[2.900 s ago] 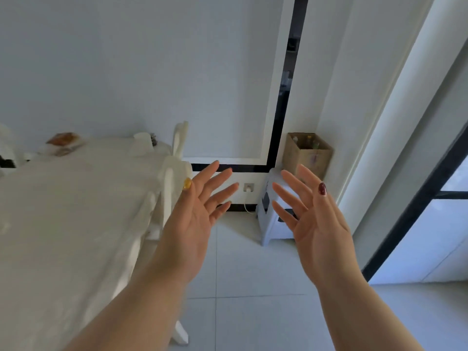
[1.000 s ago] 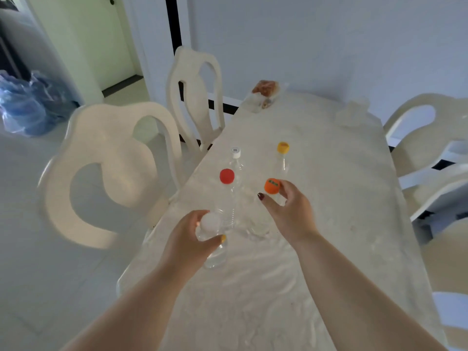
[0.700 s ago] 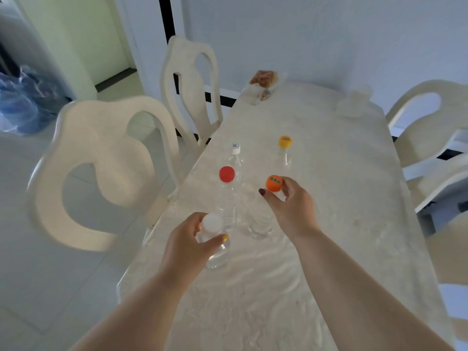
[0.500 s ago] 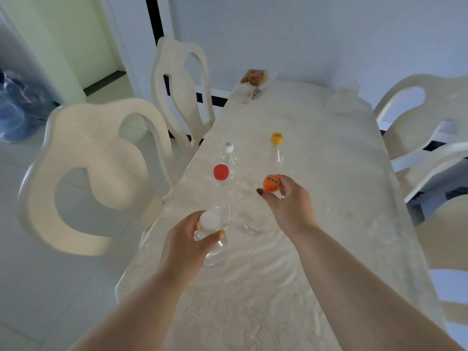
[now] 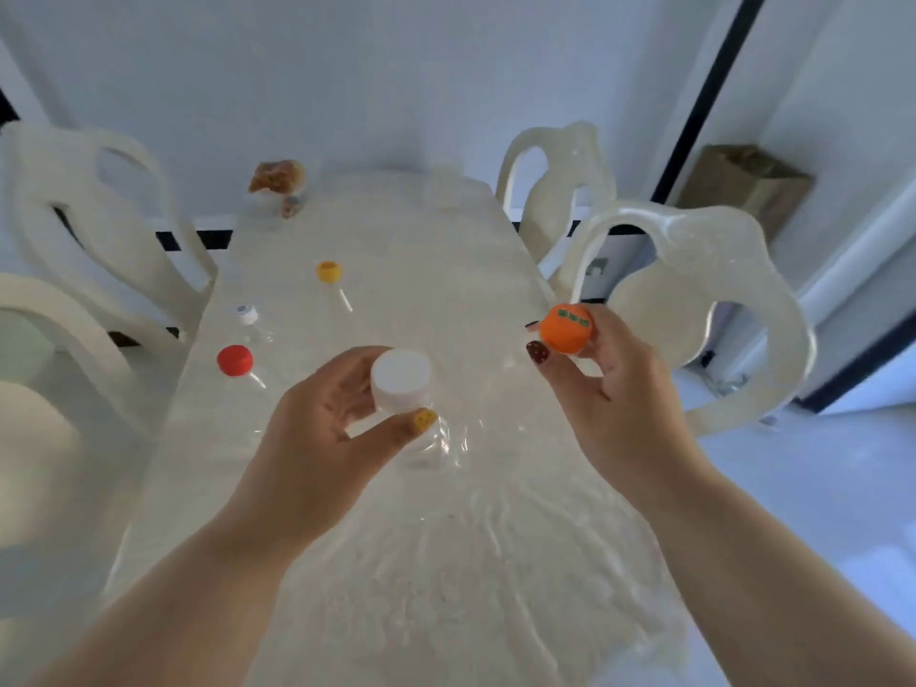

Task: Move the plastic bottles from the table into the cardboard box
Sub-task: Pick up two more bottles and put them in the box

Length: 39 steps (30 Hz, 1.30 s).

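Observation:
My left hand (image 5: 322, 438) grips the neck of a clear bottle with a white cap (image 5: 401, 376), lifted above the table (image 5: 446, 562). My right hand (image 5: 614, 404) pinches a clear bottle by its orange cap (image 5: 566, 328), also raised. Three more clear bottles stand on the table's left side: one with a red cap (image 5: 235, 360), one with a small white cap (image 5: 246, 313), one with a yellow cap (image 5: 328, 271). The cardboard box (image 5: 743, 185) stands against the wall at the far right.
Cream chairs flank the table: two at the left (image 5: 89, 230) and two at the right (image 5: 694, 309). A brown bundle (image 5: 276, 177) lies at the table's far end. White tiled floor (image 5: 803, 468) lies to the right.
Both hands have lifted their bottles off the table and carried them rightward. The view has swung right, so the cardboard box has come into sight.

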Each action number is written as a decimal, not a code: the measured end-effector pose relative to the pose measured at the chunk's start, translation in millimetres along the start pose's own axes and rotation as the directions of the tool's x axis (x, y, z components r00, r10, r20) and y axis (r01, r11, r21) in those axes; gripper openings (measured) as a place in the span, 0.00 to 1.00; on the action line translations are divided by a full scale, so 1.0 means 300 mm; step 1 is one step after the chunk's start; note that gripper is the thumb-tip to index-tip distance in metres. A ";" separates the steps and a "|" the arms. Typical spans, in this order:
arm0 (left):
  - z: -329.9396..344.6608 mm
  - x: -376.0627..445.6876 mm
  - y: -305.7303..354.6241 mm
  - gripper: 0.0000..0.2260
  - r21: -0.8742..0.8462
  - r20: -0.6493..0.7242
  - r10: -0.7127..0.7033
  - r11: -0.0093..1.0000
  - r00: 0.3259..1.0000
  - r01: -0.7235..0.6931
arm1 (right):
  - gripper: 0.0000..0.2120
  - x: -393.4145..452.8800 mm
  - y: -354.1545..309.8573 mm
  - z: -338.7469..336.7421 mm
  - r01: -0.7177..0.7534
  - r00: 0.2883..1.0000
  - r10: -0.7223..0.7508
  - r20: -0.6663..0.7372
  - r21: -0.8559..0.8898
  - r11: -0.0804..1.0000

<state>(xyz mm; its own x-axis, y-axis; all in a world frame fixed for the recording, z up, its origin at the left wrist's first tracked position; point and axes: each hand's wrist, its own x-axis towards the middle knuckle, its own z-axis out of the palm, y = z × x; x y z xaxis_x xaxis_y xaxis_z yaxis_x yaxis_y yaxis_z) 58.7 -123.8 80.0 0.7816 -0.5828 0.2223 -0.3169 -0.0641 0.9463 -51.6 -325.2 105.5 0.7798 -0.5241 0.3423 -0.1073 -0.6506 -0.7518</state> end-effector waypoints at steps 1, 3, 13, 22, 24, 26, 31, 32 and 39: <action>0.054 0.012 0.038 0.18 -0.032 0.046 0.036 0.999 0.998 -0.035 | 0.17 -0.030 0.004 -0.072 -0.001 0.999 -0.001 -0.044 -0.029 1.000; 0.138 0.024 0.099 0.16 -0.090 0.110 0.091 0.993 0.990 -0.081 | 0.18 -0.075 0.018 -0.174 -0.005 0.995 -0.003 -0.101 -0.080 0.997; 0.853 0.040 0.395 0.14 -0.290 0.377 0.277 0.942 0.884 -0.172 | 0.15 -0.302 0.305 -0.859 -0.128 0.913 0.046 -0.406 -0.176 0.976; 1.552 0.107 0.573 0.10 -0.399 0.329 0.309 0.902 0.892 -0.165 | 0.18 -0.314 0.654 -1.490 -0.116 0.890 0.026 -0.455 -0.172 0.978; 1.715 0.163 0.614 0.10 -0.393 0.337 0.307 0.905 0.890 -0.164 | 0.13 -0.269 0.739 -1.630 -0.123 0.886 0.041 -0.462 -0.151 0.981; 1.849 0.238 0.636 0.10 -0.389 0.343 0.308 0.906 0.887 -0.165 | 0.07 -0.207 0.834 -1.742 -0.141 0.887 0.063 -0.457 -0.138 0.980; 2.127 0.502 0.644 0.09 -0.376 0.357 0.301 0.913 0.884 -0.159 | 0.12 0.010 1.089 -1.929 -0.136 0.867 0.070 -0.494 -0.098 0.986; 2.174 0.561 0.638 0.11 -0.376 0.361 0.306 0.912 0.881 -0.163 | 0.14 0.058 1.145 -1.957 -0.123 0.862 0.068 -0.502 -0.079 0.989; 2.480 1.058 0.632 0.16 -0.352 0.380 0.278 0.925 0.882 -0.140 | 0.31 0.500 1.468 -2.132 -0.112 0.844 0.132 -0.520 0.071 0.991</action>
<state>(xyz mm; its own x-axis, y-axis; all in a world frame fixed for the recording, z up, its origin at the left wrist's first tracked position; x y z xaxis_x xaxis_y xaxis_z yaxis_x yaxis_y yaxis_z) -152.9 -923.5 155.3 0.3976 -0.8395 0.3703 -0.2135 0.3078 0.9272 -376.3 -1041.8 186.1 0.3227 -0.8141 0.4828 -0.1498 -0.5476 -0.8233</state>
